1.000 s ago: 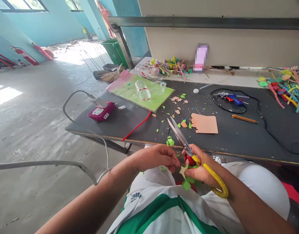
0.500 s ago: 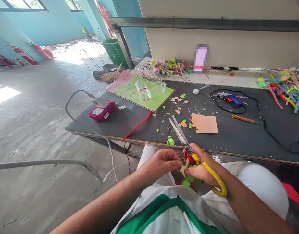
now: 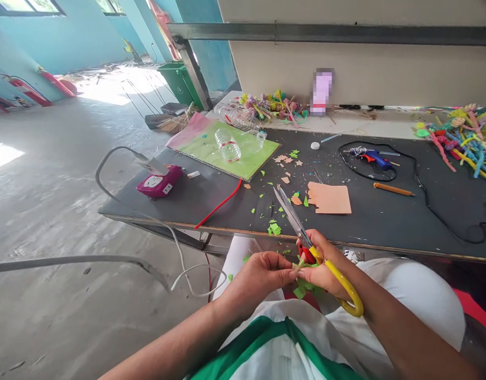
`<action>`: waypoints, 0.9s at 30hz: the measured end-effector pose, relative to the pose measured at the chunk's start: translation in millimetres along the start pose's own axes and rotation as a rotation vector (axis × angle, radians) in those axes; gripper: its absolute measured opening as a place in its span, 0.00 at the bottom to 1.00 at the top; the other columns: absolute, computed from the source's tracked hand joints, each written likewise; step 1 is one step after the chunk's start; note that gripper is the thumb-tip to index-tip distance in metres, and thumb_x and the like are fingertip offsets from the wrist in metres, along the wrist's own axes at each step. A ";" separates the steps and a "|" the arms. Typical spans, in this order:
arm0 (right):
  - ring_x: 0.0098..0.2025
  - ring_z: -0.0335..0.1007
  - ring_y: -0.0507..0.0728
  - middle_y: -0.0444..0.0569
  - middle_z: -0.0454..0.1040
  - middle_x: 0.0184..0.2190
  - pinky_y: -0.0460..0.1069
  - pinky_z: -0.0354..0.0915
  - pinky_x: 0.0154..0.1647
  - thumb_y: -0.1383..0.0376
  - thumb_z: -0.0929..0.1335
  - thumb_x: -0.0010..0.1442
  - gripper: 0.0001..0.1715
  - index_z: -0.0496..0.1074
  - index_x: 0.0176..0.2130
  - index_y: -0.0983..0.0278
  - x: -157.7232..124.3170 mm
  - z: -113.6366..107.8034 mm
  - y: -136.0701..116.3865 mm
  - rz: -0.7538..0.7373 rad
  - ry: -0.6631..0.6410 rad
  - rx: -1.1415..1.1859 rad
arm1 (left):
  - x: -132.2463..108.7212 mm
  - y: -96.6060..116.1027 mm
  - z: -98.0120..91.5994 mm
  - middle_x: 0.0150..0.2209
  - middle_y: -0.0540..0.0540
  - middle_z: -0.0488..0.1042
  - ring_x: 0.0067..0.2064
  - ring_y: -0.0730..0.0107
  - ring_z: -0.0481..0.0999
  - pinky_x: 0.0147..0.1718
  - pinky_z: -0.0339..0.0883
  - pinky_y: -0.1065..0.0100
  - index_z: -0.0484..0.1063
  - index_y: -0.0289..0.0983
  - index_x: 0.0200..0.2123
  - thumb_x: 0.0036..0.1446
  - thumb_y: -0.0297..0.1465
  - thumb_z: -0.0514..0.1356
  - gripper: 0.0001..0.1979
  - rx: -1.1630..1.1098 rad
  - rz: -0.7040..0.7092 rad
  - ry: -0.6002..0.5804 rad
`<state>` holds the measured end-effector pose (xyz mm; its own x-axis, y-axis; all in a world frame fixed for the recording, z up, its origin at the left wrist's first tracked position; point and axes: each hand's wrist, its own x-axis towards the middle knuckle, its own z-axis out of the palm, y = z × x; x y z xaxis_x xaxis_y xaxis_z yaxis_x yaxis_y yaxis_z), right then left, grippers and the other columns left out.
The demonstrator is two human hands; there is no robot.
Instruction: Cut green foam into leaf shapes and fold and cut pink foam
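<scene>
Over my lap, my right hand (image 3: 325, 266) is closed around scissors (image 3: 306, 240) with yellow and red handles, blades shut and pointing up toward the table. The same hand also holds green foam pieces (image 3: 304, 287) under its fingers. My left hand (image 3: 262, 277) pinches a small cut foam shape (image 3: 300, 264) at the fingertips of the right hand; the two hands touch. Both hands hover just in front of the black table's near edge (image 3: 235, 231).
On the table lie a peach foam sheet (image 3: 330, 198), green and peach scraps (image 3: 274, 228), a pencil (image 3: 393, 189), a blue glue gun (image 3: 375, 157) with black cord, a green board (image 3: 227, 150) with plastic bottles, a pink power strip (image 3: 159, 183), a red wire (image 3: 221, 203) and coloured pipe-cleaner crafts (image 3: 464, 137).
My left hand slid closer in and lower, now pinching the small foam shape against my right fingers. The view shifted slightly right and down. The scissors stay shut in my right hand.
</scene>
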<state>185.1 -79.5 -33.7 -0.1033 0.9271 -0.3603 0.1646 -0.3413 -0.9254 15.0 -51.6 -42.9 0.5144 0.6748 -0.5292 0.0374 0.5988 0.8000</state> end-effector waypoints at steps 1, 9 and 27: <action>0.22 0.59 0.49 0.34 0.64 0.23 0.44 0.58 0.23 0.66 0.71 0.41 0.27 0.59 0.41 0.58 0.5 0.0 0.7 -0.002 0.005 -0.011 | 0.0 0.3 0.3 0.24 0.47 0.77 0.27 0.72 0.73 0.31 0.65 0.70 0.72 0.32 0.25 0.38 0.37 0.73 0.17 -0.001 -0.005 0.003; 0.22 0.58 0.49 0.34 0.63 0.22 0.44 0.56 0.23 0.67 0.71 0.42 0.27 0.59 0.41 0.58 1.9 0.2 4.8 -0.038 0.013 -0.009 | 1.5 -5.0 1.5 0.22 0.48 0.76 0.25 0.73 0.71 0.29 0.64 0.71 0.71 0.33 0.23 0.40 0.37 0.72 0.16 0.002 0.022 0.033; 0.23 0.61 0.49 0.35 0.65 0.24 0.44 0.58 0.23 0.67 0.72 0.41 0.27 0.61 0.41 0.58 -0.8 1.5 -0.9 0.011 0.007 0.042 | 2.4 -3.5 -12.2 0.25 0.48 0.77 0.28 0.72 0.72 0.29 0.63 0.72 0.72 0.33 0.25 0.40 0.36 0.72 0.15 0.094 0.025 -0.088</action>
<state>183.6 -80.1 -32.8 -0.0944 0.9244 -0.3697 0.1245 -0.3574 -0.9256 5.7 -46.8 -50.4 0.5890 0.6462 -0.4853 0.1019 0.5363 0.8378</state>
